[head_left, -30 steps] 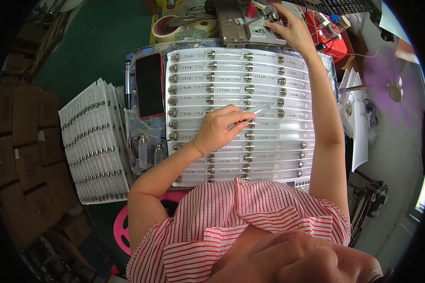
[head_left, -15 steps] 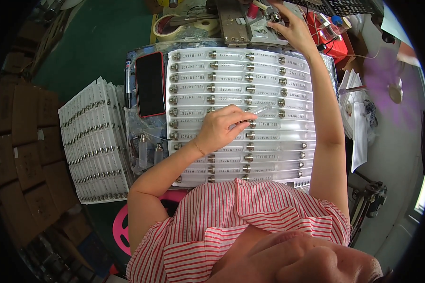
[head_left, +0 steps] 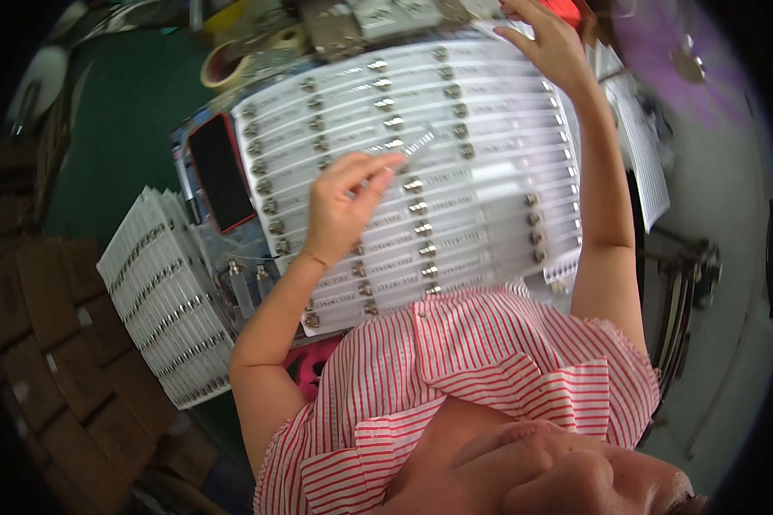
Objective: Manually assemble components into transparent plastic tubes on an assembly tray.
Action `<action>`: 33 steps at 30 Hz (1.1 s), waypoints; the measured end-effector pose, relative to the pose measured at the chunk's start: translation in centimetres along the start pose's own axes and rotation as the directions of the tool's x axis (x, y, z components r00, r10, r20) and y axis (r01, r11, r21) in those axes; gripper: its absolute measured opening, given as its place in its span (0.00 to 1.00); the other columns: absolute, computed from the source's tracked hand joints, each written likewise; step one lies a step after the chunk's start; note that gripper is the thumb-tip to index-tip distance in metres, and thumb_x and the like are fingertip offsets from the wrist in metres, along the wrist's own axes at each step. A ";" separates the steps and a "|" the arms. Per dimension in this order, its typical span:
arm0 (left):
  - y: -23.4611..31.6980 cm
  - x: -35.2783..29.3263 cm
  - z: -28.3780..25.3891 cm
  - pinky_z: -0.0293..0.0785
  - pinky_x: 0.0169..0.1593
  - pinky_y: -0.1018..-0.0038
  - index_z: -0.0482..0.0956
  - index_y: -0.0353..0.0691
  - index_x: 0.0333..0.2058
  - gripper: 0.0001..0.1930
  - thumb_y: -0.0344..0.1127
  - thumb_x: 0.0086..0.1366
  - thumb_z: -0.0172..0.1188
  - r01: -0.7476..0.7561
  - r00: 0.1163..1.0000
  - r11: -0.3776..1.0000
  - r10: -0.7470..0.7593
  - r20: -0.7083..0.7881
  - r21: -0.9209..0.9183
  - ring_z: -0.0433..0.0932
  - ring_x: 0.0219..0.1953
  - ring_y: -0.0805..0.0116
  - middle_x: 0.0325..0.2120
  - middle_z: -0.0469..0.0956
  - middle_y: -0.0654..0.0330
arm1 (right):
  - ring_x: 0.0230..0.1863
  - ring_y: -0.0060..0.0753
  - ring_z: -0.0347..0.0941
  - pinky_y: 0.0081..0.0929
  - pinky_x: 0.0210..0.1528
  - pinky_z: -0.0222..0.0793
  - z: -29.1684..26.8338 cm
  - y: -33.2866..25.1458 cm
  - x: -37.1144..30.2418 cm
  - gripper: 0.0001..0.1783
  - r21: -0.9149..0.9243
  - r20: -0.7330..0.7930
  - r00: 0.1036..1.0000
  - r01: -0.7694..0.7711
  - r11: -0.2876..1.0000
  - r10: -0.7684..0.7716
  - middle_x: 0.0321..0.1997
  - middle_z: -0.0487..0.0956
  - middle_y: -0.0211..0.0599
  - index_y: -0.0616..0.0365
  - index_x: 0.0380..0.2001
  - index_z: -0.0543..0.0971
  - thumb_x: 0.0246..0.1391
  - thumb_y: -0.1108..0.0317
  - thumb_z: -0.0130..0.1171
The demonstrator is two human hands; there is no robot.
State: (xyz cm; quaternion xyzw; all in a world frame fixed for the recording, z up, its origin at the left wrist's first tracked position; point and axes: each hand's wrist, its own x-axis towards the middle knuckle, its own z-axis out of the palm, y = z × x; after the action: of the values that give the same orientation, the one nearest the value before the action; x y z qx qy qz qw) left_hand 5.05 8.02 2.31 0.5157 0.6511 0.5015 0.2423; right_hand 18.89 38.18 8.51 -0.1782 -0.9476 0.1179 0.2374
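Observation:
A panel of long white strips [head_left: 481, 163] studded with small metal parts lies in rows in front of me. My left hand [head_left: 343, 202] rests on its left-middle area, fingers pinched on a thin clear tube-like tool [head_left: 416, 144] whose tip points up and right. My right hand [head_left: 545, 43] reaches to the far edge of the panel, fingers spread near a grey machine part [head_left: 378, 17]; whether it grips anything is hidden by blur.
A red-edged phone [head_left: 219, 172] lies left of the panel. A stack of similar white strips [head_left: 167, 296] sits at the lower left. Tape rolls [head_left: 249, 56] stand at the back. Small glass vials [head_left: 242, 287] lie near the phone. Brown cartons [head_left: 34, 343] fill the left floor.
The head view has swung, so the whole scene is tilted and blurred. Both hands stay on the same spots of the panel; the left hand still pinches the tool.

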 end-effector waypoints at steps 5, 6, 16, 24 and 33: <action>1.4 2.6 2.6 0.71 0.28 0.79 0.81 0.43 0.44 0.14 0.31 0.58 0.64 0.027 0.996 0.998 -0.023 -0.089 0.048 0.76 0.25 0.75 0.33 0.82 0.60 | 0.39 0.39 0.77 0.34 0.43 0.72 -3.0 0.3 -12.0 0.19 -0.124 0.084 0.993 -0.068 0.990 0.078 0.41 0.80 0.38 0.49 0.48 0.78 0.50 0.65 0.63; 1.3 3.3 3.7 0.72 0.29 0.79 0.81 0.43 0.43 0.14 0.33 0.57 0.65 -0.008 1.000 0.999 0.009 -0.013 0.048 0.78 0.26 0.73 0.34 0.82 0.59 | 0.42 0.39 0.78 0.33 0.45 0.73 -3.4 -0.9 -14.5 0.17 -0.135 0.197 0.971 -0.109 0.985 0.134 0.44 0.80 0.36 0.52 0.45 0.80 0.49 0.69 0.64; -0.9 4.7 9.2 0.70 0.26 0.76 0.82 0.47 0.41 0.15 0.35 0.52 0.69 -0.398 0.915 0.778 0.300 0.269 0.486 0.73 0.21 0.72 0.29 0.78 0.65 | 0.47 0.36 0.71 0.31 0.51 0.67 2.5 -5.7 -20.6 0.17 -0.082 0.184 0.981 -0.044 0.996 0.059 0.40 0.76 0.35 0.59 0.40 0.80 0.43 0.70 0.65; -0.6 4.2 8.6 0.75 0.31 0.72 0.80 0.48 0.41 0.16 0.35 0.51 0.67 -0.512 0.858 0.631 0.399 0.323 0.583 0.77 0.32 0.67 0.33 0.77 0.65 | 0.42 0.35 0.76 0.26 0.46 0.74 -0.9 -4.1 -19.6 0.15 0.611 0.000 0.943 -0.264 0.746 0.333 0.44 0.76 0.38 0.57 0.44 0.80 0.51 0.80 0.57; -0.2 11.4 -2.2 0.71 0.27 0.70 0.80 0.57 0.46 0.17 0.35 0.56 0.63 -0.335 0.865 0.572 0.502 0.003 0.749 0.76 0.24 0.63 0.24 0.75 0.63 | 0.40 0.16 0.73 0.16 0.45 0.69 -4.0 1.7 -18.5 0.20 0.492 -0.111 0.830 -0.432 0.756 0.547 0.38 0.79 0.28 0.59 0.49 0.78 0.51 0.76 0.63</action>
State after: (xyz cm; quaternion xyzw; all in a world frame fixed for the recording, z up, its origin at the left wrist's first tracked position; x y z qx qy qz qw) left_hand -0.85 17.63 5.25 0.6520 0.6751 0.2949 -0.1795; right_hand 36.59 32.97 3.88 -0.3754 -0.7765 0.3672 0.3483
